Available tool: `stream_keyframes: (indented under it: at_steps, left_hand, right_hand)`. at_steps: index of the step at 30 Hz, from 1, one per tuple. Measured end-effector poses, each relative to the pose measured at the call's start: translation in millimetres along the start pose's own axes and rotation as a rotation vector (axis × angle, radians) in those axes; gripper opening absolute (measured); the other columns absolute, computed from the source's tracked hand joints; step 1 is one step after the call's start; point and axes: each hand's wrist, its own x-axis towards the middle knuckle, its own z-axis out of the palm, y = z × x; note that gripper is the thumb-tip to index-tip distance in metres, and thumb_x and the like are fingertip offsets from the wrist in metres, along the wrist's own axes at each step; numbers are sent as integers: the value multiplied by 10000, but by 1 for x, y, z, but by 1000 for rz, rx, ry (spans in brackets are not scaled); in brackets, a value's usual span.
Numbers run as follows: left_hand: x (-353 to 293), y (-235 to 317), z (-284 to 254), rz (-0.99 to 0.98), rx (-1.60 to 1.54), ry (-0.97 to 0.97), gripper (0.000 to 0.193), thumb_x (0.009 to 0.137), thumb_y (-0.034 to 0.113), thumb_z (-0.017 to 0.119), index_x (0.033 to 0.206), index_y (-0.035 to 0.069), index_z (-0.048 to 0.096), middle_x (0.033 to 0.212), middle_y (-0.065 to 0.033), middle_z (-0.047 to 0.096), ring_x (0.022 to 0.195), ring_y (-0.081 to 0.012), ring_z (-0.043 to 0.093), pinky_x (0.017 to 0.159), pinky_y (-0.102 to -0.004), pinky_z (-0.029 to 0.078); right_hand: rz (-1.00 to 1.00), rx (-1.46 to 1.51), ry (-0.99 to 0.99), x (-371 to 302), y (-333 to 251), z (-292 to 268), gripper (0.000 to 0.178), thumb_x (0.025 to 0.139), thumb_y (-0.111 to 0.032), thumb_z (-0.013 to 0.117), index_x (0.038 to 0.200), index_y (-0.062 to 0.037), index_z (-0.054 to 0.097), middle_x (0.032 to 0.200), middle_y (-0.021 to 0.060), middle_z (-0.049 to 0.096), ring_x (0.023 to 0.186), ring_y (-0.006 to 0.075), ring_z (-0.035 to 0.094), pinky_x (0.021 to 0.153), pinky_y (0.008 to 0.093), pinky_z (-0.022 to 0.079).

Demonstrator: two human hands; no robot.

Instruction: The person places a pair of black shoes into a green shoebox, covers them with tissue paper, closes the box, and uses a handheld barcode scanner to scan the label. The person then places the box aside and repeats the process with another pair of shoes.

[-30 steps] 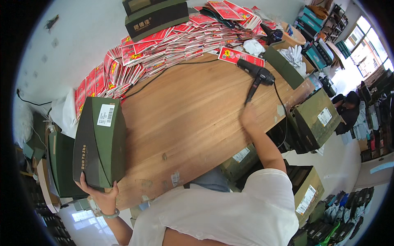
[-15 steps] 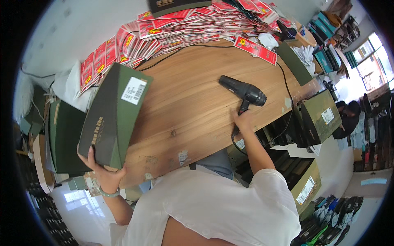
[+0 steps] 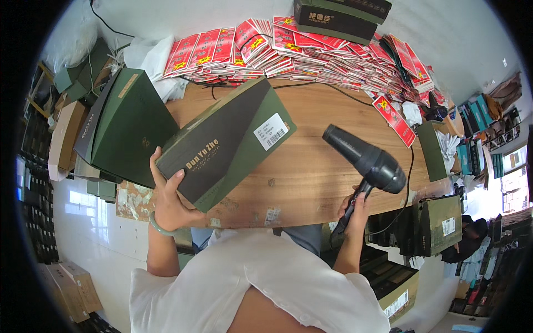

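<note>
My left hand [image 3: 169,202] grips the near corner of a dark green flat box [image 3: 227,141] with a white label, holding it tilted over the wooden table [image 3: 311,166]. My right hand [image 3: 355,208] is closed on the handle of a black hair dryer [image 3: 369,164], raised above the table's front edge with its nozzle pointing up and left toward the box. Its black cord [image 3: 408,183] hangs over the right side of the table.
Several red packets [image 3: 311,50] lie spread along the table's far side, with a dark box [image 3: 338,16] on top. A second green box [image 3: 125,125] stands at the left. More green boxes [image 3: 438,225] and cardboard cartons [image 3: 69,283] sit on the floor.
My left hand has lifted the green box from the left side up over the table. My right hand has pulled the hair dryer near and raised it off the table.
</note>
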Motion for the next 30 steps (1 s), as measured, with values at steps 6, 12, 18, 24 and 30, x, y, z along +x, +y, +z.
stream_keyframes:
  at_steps: [6, 12, 18, 24, 30]
  left_hand:
    - [-1, -1, -1, 9, -49, -26, 1069, 482, 276, 896, 1407, 338, 364, 1495, -367, 96, 1349, -560, 278, 1047, -579, 389]
    - [-3, -1, 0, -11, -116, -35, 1093, 456, 209, 883, 1407, 349, 361, 1500, -372, 42, 1371, -571, 231, 1070, -582, 366]
    - [-5, 0, -3, -25, -131, -61, 1122, 420, 162, 847, 1406, 358, 349, 1499, -374, 41, 1382, -578, 191, 1072, -594, 354]
    - [-10, 0, 1, -2, -106, -47, 1133, 412, 179, 862, 1406, 361, 351, 1503, -373, 51, 1381, -591, 175, 1077, -611, 329]
    - [-9, 0, 0, 11, -90, -55, 1109, 444, 203, 873, 1411, 355, 349, 1502, -372, 76, 1382, -587, 178, 1077, -618, 317]
  right_hand:
    - [-243, -119, -199, -32, -73, 27, 572, 999, -506, 459, 1253, 5, 437, 671, 85, 530, 472, 134, 494, 440, 243, 399]
    - [-320, -344, -367, -40, -82, 26, 574, 954, -493, 563, 1185, 25, 478, 725, 81, 556, 515, 126, 520, 453, 250, 414]
    - [-352, -426, -382, -44, -92, 35, 556, 914, -463, 650, 1108, 43, 527, 690, 72, 569, 513, 117, 520, 470, 248, 421]
    - [-313, -392, -391, -43, -99, 40, 559, 892, -448, 674, 1139, 30, 521, 714, 67, 573, 537, 115, 536, 471, 247, 430]
    - [-473, -604, -322, -36, -73, 14, 555, 879, -419, 707, 1140, 36, 526, 725, 73, 583, 542, 113, 535, 482, 241, 440]
